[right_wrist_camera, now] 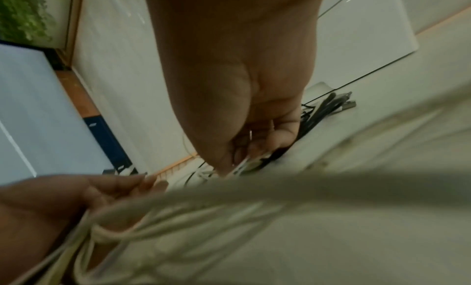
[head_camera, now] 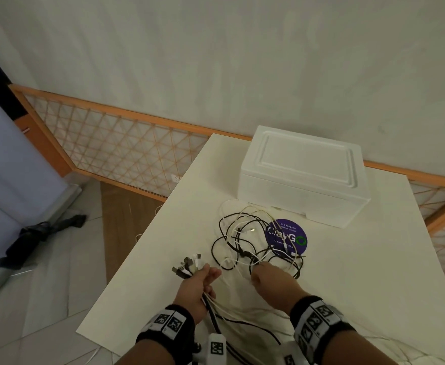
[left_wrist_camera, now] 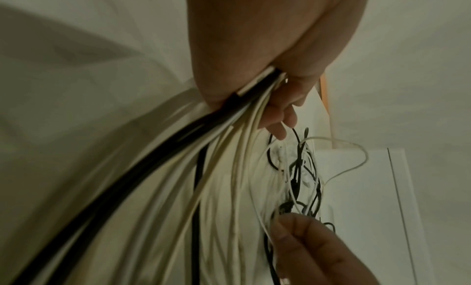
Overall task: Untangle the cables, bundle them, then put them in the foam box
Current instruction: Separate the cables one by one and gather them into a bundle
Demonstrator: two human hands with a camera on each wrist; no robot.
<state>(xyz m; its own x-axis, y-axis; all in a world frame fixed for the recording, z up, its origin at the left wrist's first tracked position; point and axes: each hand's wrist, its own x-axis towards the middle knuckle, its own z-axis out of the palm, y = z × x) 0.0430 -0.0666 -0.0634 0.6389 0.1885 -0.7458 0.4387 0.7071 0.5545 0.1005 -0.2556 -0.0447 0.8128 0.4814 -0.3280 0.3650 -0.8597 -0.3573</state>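
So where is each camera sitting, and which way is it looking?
Head: worn on the head, looking forward and down at the table, the foam box and the tangled cables; both hands and wristbands show.
Left wrist: on the left wrist, looking along the left hand that grips a cable bunch; the right hand's fingers show too.
Right wrist: on the right wrist, looking along the right hand into blurred cables.
Shared: all three show both hands and the cables.

Indoor room: plastered wall, tiled floor, lattice railing.
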